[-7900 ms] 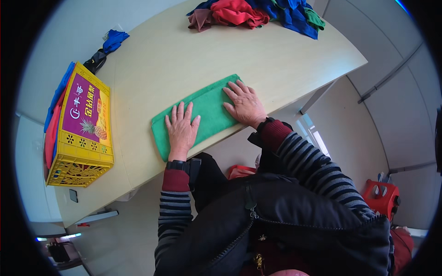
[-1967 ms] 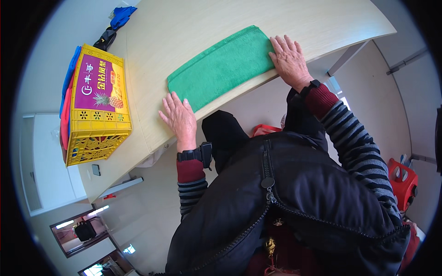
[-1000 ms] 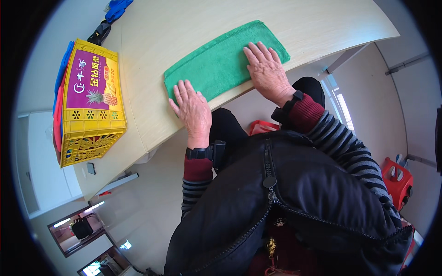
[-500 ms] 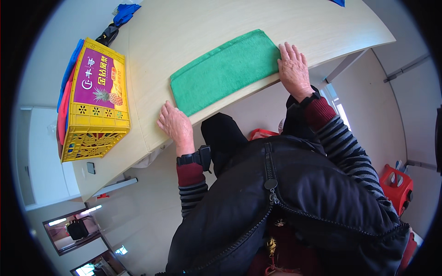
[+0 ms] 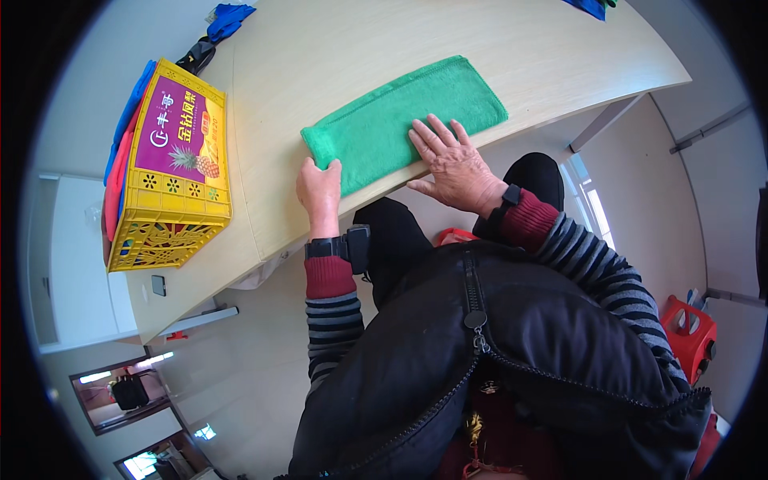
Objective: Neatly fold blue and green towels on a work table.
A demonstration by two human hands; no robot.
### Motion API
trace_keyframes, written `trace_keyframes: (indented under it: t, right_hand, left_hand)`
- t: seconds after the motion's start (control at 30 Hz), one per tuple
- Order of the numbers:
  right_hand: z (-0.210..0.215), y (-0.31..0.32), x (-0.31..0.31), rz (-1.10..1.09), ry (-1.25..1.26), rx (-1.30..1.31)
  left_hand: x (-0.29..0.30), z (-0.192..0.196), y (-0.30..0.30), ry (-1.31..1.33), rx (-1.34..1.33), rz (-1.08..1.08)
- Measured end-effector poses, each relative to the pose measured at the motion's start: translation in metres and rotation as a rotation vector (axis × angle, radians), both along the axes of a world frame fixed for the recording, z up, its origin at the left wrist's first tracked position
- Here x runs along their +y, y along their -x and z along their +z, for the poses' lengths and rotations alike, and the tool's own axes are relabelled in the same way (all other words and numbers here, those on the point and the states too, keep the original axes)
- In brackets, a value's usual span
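Observation:
A green towel (image 5: pixel 400 108) lies folded into a long rectangle near the front edge of the table. Its left end is slightly raised and bent where my left hand (image 5: pixel 319 190) pinches it, thumb on one side and fingers curled out of sight. My right hand (image 5: pixel 460 170) rests on the towel's near edge, right of the middle, its fingers stretched out and spread over the cloth and its thumb pointing left along the table edge.
On the left stands a yellow plastic crate (image 5: pixel 172 204) holding blue and red cloth. Behind it lie a dark item (image 5: pixel 196 58) and blue cloth (image 5: pixel 230 20). A small phone-like object (image 5: pixel 158 286) is on the table's left part. More blue cloth (image 5: pixel 588 8) sits at the far right.
My left hand has taken hold of the towel's left end and bent it up. My right hand has moved left from the towel's right end onto its near edge.

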State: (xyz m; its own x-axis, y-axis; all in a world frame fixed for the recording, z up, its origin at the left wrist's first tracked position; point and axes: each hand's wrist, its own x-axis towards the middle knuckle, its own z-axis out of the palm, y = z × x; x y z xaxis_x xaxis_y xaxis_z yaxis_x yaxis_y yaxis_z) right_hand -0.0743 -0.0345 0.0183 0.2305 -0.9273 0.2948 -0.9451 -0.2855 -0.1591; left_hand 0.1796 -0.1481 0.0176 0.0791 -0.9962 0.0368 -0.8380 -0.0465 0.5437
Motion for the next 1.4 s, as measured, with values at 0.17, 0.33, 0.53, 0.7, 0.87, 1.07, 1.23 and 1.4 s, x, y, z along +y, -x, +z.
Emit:
trace_keyframes:
  t: [0.17,0.33,0.53,0.7,0.87,1.07,1.23,1.4]
  right_hand:
    - [-0.007,-0.002,-0.001,0.009,0.016,0.018]
    - [-0.007,-0.003,-0.001,0.021,0.015,0.009]
    - [-0.005,-0.011,-0.002,0.054,0.001,-0.005]
    - [-0.006,-0.019,-0.002,0.093,0.004,0.007]
    - [-0.008,-0.012,0.009,0.088,0.013,0.001]
    - [0.007,-0.006,0.027,0.122,-0.166,0.035]
    - [-0.024,-0.001,0.024,0.154,0.053,-0.083]
    - [-0.021,-0.003,0.023,0.181,-0.004,-0.073]
  left_hand:
    - [-0.010,0.002,-0.019,-0.219,1.021,-0.121]
    - [-0.011,0.019,-0.029,-0.344,1.252,-0.155]
    - [-0.010,0.063,-0.016,-0.258,1.287,-0.206]
    - [-0.019,0.102,0.035,-0.090,1.150,-0.346]
    - [-0.026,0.105,0.134,-0.009,0.900,-0.482]
    - [-0.040,0.058,0.208,0.025,0.263,-0.546]
    - [-0.022,0.045,0.250,0.148,-0.096,-0.559]
    - [-0.016,0.040,0.250,0.226,-0.135,-0.572]
